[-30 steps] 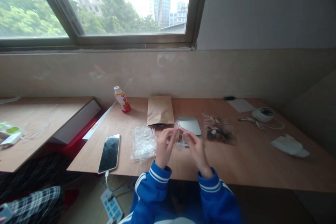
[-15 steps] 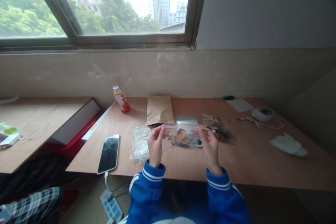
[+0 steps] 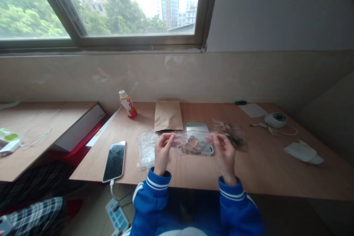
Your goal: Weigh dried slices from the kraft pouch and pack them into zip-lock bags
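We've got the clear zip bag (image 3: 193,144) pinched at both top corners, left hand (image 3: 163,152) and right hand (image 3: 224,155).

On the surface (image 3: 262,177), the phone (image 3: 114,161) lies near the left edge, the bottle (image 3: 128,104) stands toward the far-left corner.

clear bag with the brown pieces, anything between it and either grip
Nothing visible: the left grip and right grip pinch the clear bag near opposite ends of its top edge. The silver device shows behind it.
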`<control>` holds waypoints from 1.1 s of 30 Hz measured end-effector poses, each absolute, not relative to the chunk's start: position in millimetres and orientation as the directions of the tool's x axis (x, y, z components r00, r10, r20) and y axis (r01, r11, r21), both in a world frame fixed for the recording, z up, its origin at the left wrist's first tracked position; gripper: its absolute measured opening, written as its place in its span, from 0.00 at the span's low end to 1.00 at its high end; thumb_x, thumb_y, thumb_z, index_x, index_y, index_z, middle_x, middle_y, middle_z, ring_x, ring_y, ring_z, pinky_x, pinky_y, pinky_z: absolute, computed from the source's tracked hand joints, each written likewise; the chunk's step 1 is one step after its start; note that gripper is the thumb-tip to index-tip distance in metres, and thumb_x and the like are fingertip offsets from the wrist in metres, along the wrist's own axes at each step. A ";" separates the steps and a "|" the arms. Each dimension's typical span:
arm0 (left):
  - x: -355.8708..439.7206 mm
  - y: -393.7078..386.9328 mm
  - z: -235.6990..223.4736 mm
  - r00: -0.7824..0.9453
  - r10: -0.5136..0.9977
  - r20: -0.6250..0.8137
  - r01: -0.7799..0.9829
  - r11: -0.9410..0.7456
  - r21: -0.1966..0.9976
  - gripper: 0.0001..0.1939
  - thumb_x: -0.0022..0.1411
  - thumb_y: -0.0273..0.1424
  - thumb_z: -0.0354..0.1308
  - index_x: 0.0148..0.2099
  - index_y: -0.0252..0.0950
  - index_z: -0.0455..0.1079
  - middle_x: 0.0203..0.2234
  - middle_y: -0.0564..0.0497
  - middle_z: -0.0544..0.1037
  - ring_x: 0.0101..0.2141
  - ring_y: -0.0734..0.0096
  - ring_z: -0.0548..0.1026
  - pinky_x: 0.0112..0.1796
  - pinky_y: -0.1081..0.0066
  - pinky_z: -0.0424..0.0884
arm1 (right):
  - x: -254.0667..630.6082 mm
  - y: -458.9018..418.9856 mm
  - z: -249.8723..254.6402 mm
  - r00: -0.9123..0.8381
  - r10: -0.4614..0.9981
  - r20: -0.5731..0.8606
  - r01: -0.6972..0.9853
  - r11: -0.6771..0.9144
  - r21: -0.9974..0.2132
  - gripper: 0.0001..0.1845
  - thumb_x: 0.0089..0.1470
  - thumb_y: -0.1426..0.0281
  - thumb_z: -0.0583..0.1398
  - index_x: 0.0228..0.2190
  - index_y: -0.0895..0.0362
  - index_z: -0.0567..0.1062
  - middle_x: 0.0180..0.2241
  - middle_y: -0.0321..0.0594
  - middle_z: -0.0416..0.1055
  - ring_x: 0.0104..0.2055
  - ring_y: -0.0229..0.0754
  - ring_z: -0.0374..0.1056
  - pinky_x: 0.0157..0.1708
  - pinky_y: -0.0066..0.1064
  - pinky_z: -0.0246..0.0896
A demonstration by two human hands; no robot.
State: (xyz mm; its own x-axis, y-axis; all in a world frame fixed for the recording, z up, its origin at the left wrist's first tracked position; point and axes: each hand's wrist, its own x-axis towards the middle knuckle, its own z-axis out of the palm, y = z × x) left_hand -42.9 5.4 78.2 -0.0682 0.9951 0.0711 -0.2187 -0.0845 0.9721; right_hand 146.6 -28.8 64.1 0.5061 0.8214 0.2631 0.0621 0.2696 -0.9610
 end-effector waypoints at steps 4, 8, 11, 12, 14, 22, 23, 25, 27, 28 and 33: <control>-44.5 2.9 78.0 -0.055 0.993 0.100 -0.203 -0.109 0.973 0.13 0.55 0.40 0.62 0.34 0.34 0.72 0.30 0.49 0.80 0.28 0.66 0.79 0.30 0.70 0.74 | 147.1 -27.5 64.0 0.512 0.837 0.194 0.000 0.227 -0.974 0.17 0.52 0.56 0.61 0.36 0.56 0.74 0.32 0.44 0.79 0.33 0.47 0.75 0.39 0.40 0.68; -46.1 1.3 77.0 -0.063 0.991 0.120 -0.196 -0.130 0.972 0.13 0.55 0.40 0.62 0.34 0.34 0.72 0.30 0.49 0.80 0.28 0.67 0.79 0.30 0.69 0.75 | 149.0 -26.3 62.1 0.524 0.827 0.203 0.014 0.230 -0.973 0.16 0.51 0.56 0.62 0.35 0.56 0.76 0.32 0.44 0.79 0.33 0.47 0.74 0.39 0.40 0.68; -47.2 1.8 78.3 -0.096 0.985 0.142 -0.170 -0.157 0.973 0.13 0.54 0.40 0.63 0.34 0.34 0.73 0.30 0.50 0.79 0.28 0.67 0.79 0.32 0.70 0.75 | 151.3 -26.2 60.1 0.550 0.807 0.218 0.048 0.230 -0.972 0.15 0.50 0.57 0.63 0.33 0.57 0.77 0.32 0.43 0.79 0.33 0.46 0.74 0.39 0.39 0.68; -47.5 2.0 79.3 -0.105 0.982 0.154 -0.157 -0.170 0.973 0.12 0.54 0.39 0.63 0.33 0.34 0.74 0.29 0.50 0.79 0.29 0.68 0.79 0.33 0.70 0.75 | 151.9 -26.2 59.6 0.558 0.801 0.217 0.047 0.230 -0.972 0.15 0.50 0.57 0.63 0.33 0.57 0.77 0.32 0.43 0.79 0.35 0.47 0.74 0.40 0.39 0.67; -47.5 2.0 81.6 -0.111 0.979 0.172 -0.135 -0.186 0.973 0.12 0.53 0.39 0.63 0.33 0.34 0.74 0.27 0.51 0.79 0.29 0.68 0.78 0.33 0.71 0.75 | 152.9 -26.4 59.2 0.563 0.797 0.219 0.028 0.246 -0.969 0.14 0.50 0.58 0.63 0.32 0.57 0.77 0.34 0.44 0.79 0.39 0.48 0.74 0.44 0.41 0.66; -30.0 -3.9 82.2 -0.219 0.957 0.188 -0.149 -0.223 0.963 0.12 0.57 0.39 0.61 0.35 0.34 0.70 0.26 0.52 0.77 0.29 0.69 0.78 0.34 0.70 0.74 | 150.5 -24.4 61.9 0.531 0.815 0.230 -0.077 0.317 -0.945 0.13 0.51 0.59 0.63 0.32 0.56 0.75 0.37 0.45 0.79 0.43 0.48 0.74 0.47 0.42 0.66; -27.2 -2.3 80.7 -0.237 0.954 0.182 -0.178 -0.227 0.957 0.12 0.57 0.39 0.60 0.35 0.35 0.70 0.27 0.52 0.76 0.30 0.70 0.77 0.34 0.71 0.73 | 149.2 -23.4 62.9 0.505 0.833 0.224 -0.102 0.315 -0.944 0.13 0.52 0.59 0.62 0.33 0.56 0.75 0.38 0.45 0.79 0.42 0.48 0.74 0.46 0.42 0.67; -23.2 4.3 77.7 -0.256 0.951 0.171 -0.249 -0.236 0.939 0.13 0.58 0.40 0.59 0.37 0.35 0.69 0.29 0.52 0.76 0.31 0.72 0.76 0.33 0.73 0.72 | 146.4 -20.0 66.2 0.426 0.877 0.224 -0.149 0.312 -0.938 0.15 0.53 0.58 0.62 0.37 0.55 0.73 0.39 0.44 0.78 0.43 0.47 0.74 0.45 0.40 0.68; -21.4 13.5 76.3 -0.261 0.950 0.173 -0.305 -0.251 0.919 0.14 0.58 0.41 0.59 0.40 0.36 0.69 0.30 0.52 0.75 0.30 0.75 0.75 0.32 0.75 0.71 | 143.7 -14.0 71.7 0.361 0.902 0.239 -0.163 0.313 -0.936 0.18 0.51 0.58 0.63 0.41 0.54 0.71 0.40 0.44 0.78 0.45 0.47 0.74 0.45 0.39 0.68; -21.0 18.0 76.5 -0.259 0.950 0.175 -0.316 -0.255 0.914 0.15 0.58 0.41 0.59 0.43 0.36 0.70 0.30 0.52 0.75 0.29 0.75 0.74 0.31 0.76 0.70 | 142.6 -10.2 74.9 0.349 0.904 0.247 -0.154 0.315 -0.937 0.20 0.50 0.58 0.64 0.43 0.53 0.70 0.39 0.44 0.78 0.45 0.47 0.73 0.45 0.39 0.68; -20.5 29.7 82.9 -0.178 0.960 0.217 -0.270 -0.259 0.927 0.14 0.57 0.41 0.60 0.39 0.35 0.72 0.25 0.54 0.74 0.27 0.76 0.72 0.29 0.77 0.68 | 139.4 8.8 86.3 0.348 0.902 0.254 -0.106 0.307 -0.946 0.16 0.49 0.58 0.64 0.36 0.55 0.75 0.36 0.43 0.79 0.43 0.47 0.74 0.47 0.39 0.67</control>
